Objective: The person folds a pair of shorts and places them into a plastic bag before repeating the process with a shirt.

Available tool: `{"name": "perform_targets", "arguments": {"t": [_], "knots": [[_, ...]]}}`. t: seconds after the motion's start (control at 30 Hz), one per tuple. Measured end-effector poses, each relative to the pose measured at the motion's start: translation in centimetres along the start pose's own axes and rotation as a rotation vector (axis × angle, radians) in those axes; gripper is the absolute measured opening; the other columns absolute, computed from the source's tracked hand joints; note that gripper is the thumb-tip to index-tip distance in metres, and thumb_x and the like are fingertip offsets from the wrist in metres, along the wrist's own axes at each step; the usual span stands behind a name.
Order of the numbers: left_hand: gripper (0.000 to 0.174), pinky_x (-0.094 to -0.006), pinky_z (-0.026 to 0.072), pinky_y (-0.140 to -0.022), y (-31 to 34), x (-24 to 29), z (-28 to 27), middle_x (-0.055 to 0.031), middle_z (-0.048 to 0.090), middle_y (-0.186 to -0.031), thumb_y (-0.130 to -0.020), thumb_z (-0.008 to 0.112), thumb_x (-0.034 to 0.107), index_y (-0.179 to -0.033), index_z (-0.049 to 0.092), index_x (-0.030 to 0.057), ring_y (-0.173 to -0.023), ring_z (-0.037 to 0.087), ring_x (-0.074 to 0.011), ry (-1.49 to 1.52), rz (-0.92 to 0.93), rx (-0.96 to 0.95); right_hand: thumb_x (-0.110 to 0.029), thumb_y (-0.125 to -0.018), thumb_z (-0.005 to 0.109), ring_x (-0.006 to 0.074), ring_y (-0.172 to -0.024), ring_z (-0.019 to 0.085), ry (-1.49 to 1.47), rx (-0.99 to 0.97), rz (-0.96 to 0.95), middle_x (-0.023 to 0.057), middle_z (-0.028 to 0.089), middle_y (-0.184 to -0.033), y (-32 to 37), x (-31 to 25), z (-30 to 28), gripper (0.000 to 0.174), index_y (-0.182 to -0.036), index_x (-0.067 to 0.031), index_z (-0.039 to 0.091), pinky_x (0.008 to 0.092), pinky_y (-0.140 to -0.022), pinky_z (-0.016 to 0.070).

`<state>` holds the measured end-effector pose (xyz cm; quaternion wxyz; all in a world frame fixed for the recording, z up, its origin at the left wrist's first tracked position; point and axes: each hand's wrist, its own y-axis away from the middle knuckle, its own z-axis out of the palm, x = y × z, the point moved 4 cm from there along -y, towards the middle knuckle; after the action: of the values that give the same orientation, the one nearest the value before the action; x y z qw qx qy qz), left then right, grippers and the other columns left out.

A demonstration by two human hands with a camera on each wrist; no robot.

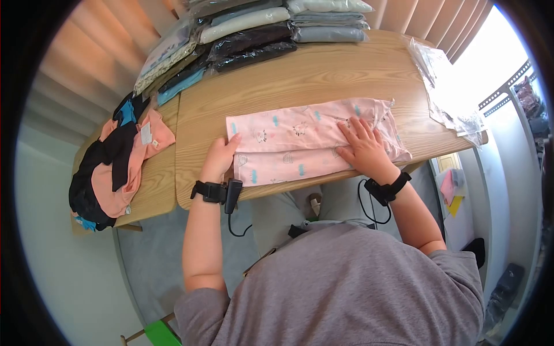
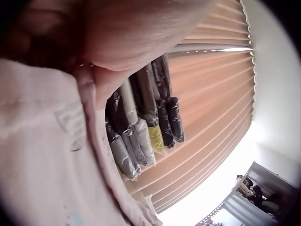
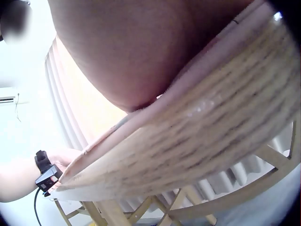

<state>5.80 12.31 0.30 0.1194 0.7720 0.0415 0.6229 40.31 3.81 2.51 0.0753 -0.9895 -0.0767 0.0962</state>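
Note:
A pink printed garment (image 1: 300, 144) lies folded into a long strip near the front edge of the wooden table (image 1: 323, 81). My left hand (image 1: 221, 157) grips its left end, thumb on top. My right hand (image 1: 362, 145) lies flat on its right part, fingers spread and pressing the cloth down. In the left wrist view the palm (image 2: 131, 33) sits right over the pink cloth (image 2: 42, 165). The right wrist view looks up from below the table edge (image 3: 188, 141) at the right hand (image 3: 141, 47). It also shows the left hand (image 3: 63, 157) at the garment's far end.
Stacks of bagged folded clothes (image 1: 254, 34) line the table's back, also visible in the left wrist view (image 2: 141, 127). A loose pile of orange, black and blue clothes (image 1: 115, 161) covers the left end. Clear plastic bags (image 1: 447, 92) lie at the right edge. Blinds hang behind.

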Motion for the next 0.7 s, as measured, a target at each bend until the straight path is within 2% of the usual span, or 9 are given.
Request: {"name": "perform_targets", "arguments": {"t": [0.03,0.17,0.23,0.27,0.33,0.43,0.53,0.67,0.7], "knots": [[0.039,-0.0315,0.0483,-0.065,0.4,0.0,-0.2,-0.0089,0.064,-0.083,-0.09,0.058,0.034,-0.098,0.06,-0.0037,-0.07,0.061,-0.0186,-0.036,-0.149,-0.019,-0.049,-0.086,0.053,0.0338,-0.135,0.026,0.0,0.01,0.004,0.0141,0.031,-0.145,0.0,-0.1,0.0,0.062,-0.139,-0.0223,0.038,0.0563,-0.107,0.0224],[0.042,-0.0283,0.0475,-0.063,1.4,1.9,-0.9,-0.0078,0.061,-0.081,-0.089,0.059,0.036,-0.105,0.056,-0.0027,-0.069,0.059,-0.0163,-0.027,-0.197,0.131,-0.048,-0.085,0.055,0.0339,-0.135,0.027,-0.008,0.026,0.009,0.0144,0.032,-0.144,0.0,0.0,0.2,0.062,-0.139,-0.0224,0.039,0.0561,-0.106,0.0225],[0.039,-0.0268,0.0474,-0.062,-0.6,2.0,-2.5,-0.0068,0.06,-0.079,-0.087,0.062,0.031,-0.104,0.054,-0.0021,-0.07,0.058,-0.015,-0.414,0.185,0.276,-0.046,-0.084,0.056,0.0338,-0.135,0.028,-0.023,0.047,0.009,0.0144,0.034,-0.144,0.1,0.1,0.3,0.061,-0.138,-0.0224,0.04,0.056,-0.106,0.0223],[0.039,-0.0268,0.0474,-0.062,-1.3,1.6,-2.7,-0.0068,0.06,-0.079,-0.087,0.062,0.031,-0.104,0.054,-0.0021,-0.07,0.058,-0.015,-0.418,0.187,0.283,-0.046,-0.084,0.056,0.0338,-0.135,0.028,-0.028,0.051,0.003,0.0144,0.034,-0.144,0.0,0.1,0.3,0.061,-0.138,-0.0224,0.04,0.056,-0.106,0.0223],[0.033,-0.0283,0.047,-0.063,-2.3,1.4,-2.1,-0.0075,0.06,-0.079,-0.084,0.065,0.025,-0.098,0.054,-0.0033,-0.071,0.058,-0.0164,-0.286,0.151,0.128,-0.045,-0.084,0.056,0.0338,-0.134,0.028,-0.032,0.061,0.01,0.0144,0.034,-0.143,0.1,0.0,0.1,0.06,-0.138,-0.0221,0.041,0.0555,-0.107,0.0218],[0.028,-0.0289,0.046,-0.062,-3.1,1.4,-1.8,-0.0078,0.059,-0.077,-0.083,0.067,0.019,-0.095,0.055,-0.002,-0.07,0.056,-0.0162,-0.33,0.182,0.106,-0.044,-0.084,0.057,0.0335,-0.134,0.03,-0.042,0.076,0.015,0.0142,0.035,-0.143,0.1,-0.1,0.0,0.059,-0.137,-0.0222,0.042,0.055,-0.106,0.0219],[0.022,-0.0289,0.0448,-0.06,-3.1,2.2,-2.0,-0.0077,0.058,-0.075,-0.083,0.066,0.017,-0.091,0.055,0.0003,-0.069,0.055,-0.0152,-0.45,0.25,0.202,-0.043,-0.083,0.057,0.0327,-0.133,0.031,-0.044,0.109,0.016,0.0138,0.037,-0.142,0.3,-0.2,0.0,0.058,-0.135,-0.0219,0.045,0.0535,-0.106,0.0229],[0.017,-0.0292,0.0443,-0.058,-3.6,3.3,-1.8,-0.0066,0.057,-0.071,-0.083,0.065,0.014,-0.087,0.054,0.0016,-0.066,0.054,-0.015,-0.422,0.321,0.241,-0.042,-0.083,0.058,0.0317,-0.132,0.033,-0.047,0.158,0.014,0.0132,0.04,-0.14,0.5,-0.3,-0.1,0.056,-0.134,-0.0215,0.046,0.0519,-0.106,0.024],[0.016,-0.0275,0.0425,-0.056,-4.0,3.5,-1.8,-0.0041,0.055,-0.069,-0.084,0.064,0.013,-0.087,0.053,0.002,-0.062,0.051,-0.012,-0.397,0.331,0.243,-0.042,-0.083,0.058,0.0315,-0.132,0.033,-0.046,0.169,0.009,0.013,0.041,-0.139,0.6,-0.4,-0.2,0.056,-0.133,-0.0213,0.047,0.0515,-0.106,0.0243]]}}
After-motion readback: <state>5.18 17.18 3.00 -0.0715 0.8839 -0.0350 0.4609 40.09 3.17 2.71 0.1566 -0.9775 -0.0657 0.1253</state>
